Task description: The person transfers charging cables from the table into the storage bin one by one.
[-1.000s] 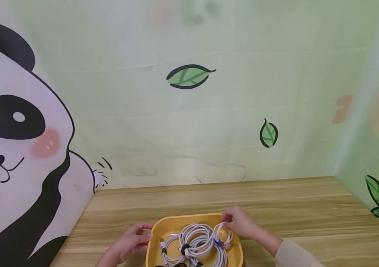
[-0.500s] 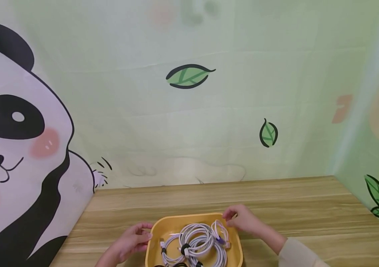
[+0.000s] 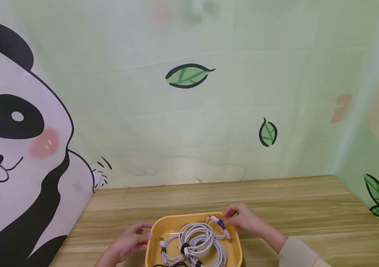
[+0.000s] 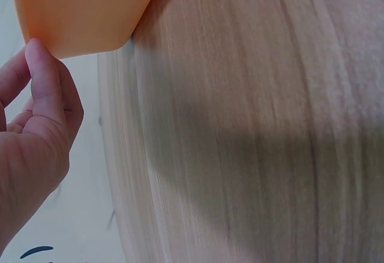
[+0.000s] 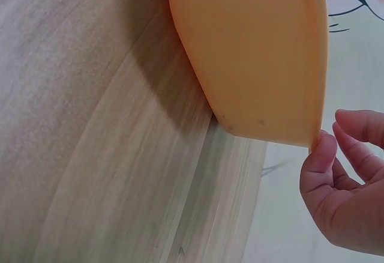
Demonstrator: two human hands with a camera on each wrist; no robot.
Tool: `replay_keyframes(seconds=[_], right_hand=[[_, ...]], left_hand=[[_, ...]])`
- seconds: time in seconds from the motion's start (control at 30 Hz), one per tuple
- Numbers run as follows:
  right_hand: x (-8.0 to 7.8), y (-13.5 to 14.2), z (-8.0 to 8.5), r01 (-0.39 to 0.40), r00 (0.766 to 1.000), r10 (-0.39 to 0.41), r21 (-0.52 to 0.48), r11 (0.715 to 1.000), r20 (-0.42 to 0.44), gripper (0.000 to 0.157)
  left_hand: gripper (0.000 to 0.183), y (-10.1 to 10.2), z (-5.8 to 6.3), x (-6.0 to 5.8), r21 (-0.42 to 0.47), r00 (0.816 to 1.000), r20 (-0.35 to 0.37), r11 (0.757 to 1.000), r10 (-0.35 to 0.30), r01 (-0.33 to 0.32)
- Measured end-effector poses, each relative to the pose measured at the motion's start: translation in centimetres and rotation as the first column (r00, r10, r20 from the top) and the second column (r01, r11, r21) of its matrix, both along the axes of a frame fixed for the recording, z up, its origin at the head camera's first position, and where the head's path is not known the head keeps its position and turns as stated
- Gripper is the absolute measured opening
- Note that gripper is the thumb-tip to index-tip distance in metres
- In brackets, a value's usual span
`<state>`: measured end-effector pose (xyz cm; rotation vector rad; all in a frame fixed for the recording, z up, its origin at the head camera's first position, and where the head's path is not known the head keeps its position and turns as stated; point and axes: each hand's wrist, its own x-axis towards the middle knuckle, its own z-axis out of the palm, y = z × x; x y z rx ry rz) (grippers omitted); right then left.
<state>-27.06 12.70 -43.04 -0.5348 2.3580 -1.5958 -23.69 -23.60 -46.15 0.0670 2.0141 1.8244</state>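
Note:
A yellow plastic tray (image 3: 162, 222) holds several coiled white cables (image 3: 197, 237), with dark ties on some. Against its far right corner lies a smaller white cable with a blue-purple tie (image 3: 221, 223). My left hand (image 3: 129, 241) touches the tray's outer left side near the far corner; the left wrist view shows the thumb (image 4: 45, 83) against the wall. At the far right corner my right hand (image 3: 244, 218) has loosely bent fingers over the rim and holds nothing. Its thumb (image 5: 318, 161) touches the tray corner in the right wrist view.
The tray stands on a wood-grain table (image 3: 276, 200), near the lower edge of the head view. A dark cable (image 3: 174, 264) shows partly at its front. Behind the table hangs a pale green backdrop (image 3: 136, 122) printed with a panda and leaves.
My right hand has let go of the white cable with the blue-purple tie, which has dropped and unfolded in the tray's far right corner. That hand has shifted slightly right. My left hand stays put.

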Motion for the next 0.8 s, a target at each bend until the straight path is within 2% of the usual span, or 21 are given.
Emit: replay_keyframes(seconds=[0.53, 0.8], right_hand=[[-0.09, 0.17, 0.18, 0.026, 0.998, -0.024, -0.030, 0.999, 0.066, 0.019], [-0.30, 0.63, -0.08, 0.051, 0.993, -0.049, -0.017, 0.999, 0.109, 0.021]], left_hand=[[0.042, 0.08, 0.00, -0.11, -0.011, 1.000, 0.007, 1.000, 0.005, -0.005], [0.042, 0.10, 0.55, -0.02, -0.012, 0.999, 0.013, 0.999, -0.042, 0.042]])
